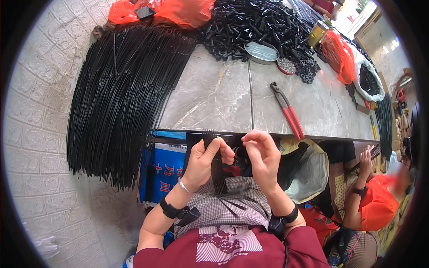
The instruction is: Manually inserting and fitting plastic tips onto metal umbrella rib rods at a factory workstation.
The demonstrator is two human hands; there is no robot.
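Note:
My left hand (pixel 206 161) is closed round a flat row of thin black rods (pixel 219 176), held upright over my lap. The rods' tips stick up above the thumb in a comb-like line. To its right, apart from the rods, my right hand (pixel 264 158) is raised with thumb and fingertips curled together. Whether anything small sits in that pinch cannot be made out. Both hands are just in front of the table's near edge. Beyond them on the grey marbled table (pixel 214 98) lie red-handled pincers (pixel 288 111), jaws pointing away.
A big stack of long black rods (pixel 120 102) overhangs the table's left side. Small black parts (pixel 263 27) are heaped at the back, beside an oval tin (pixel 262 52) and a round tin (pixel 286 66). On the right, a person in orange (pixel 380 203) sits close by.

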